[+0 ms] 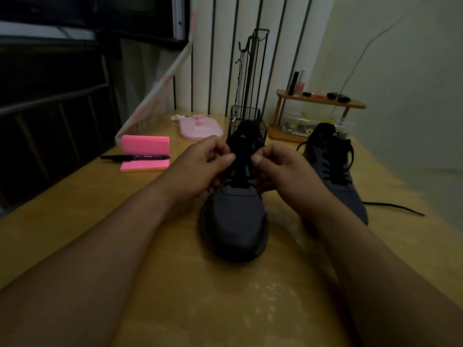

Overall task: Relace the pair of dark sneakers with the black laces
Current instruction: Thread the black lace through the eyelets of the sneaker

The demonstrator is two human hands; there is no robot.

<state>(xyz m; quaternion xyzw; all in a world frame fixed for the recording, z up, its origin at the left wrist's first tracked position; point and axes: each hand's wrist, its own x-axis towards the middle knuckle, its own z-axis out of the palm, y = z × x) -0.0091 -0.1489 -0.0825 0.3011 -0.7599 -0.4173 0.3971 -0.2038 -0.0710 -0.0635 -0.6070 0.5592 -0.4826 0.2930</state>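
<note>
A dark grey sneaker stands in the middle of the wooden table, toe toward me. My left hand and my right hand pinch its black lace on either side of the tongue, thumbs almost meeting above the eyelets. The lace ends are hidden by my fingers. The second dark sneaker sits to the right, laced in black, with a loose lace end trailing over the table to the right.
A black marker lies on pink sticky notes at the left. Behind the shoes are a pink flat object, a black wire basket and a small wooden shelf with bottles. A wall runs along the right.
</note>
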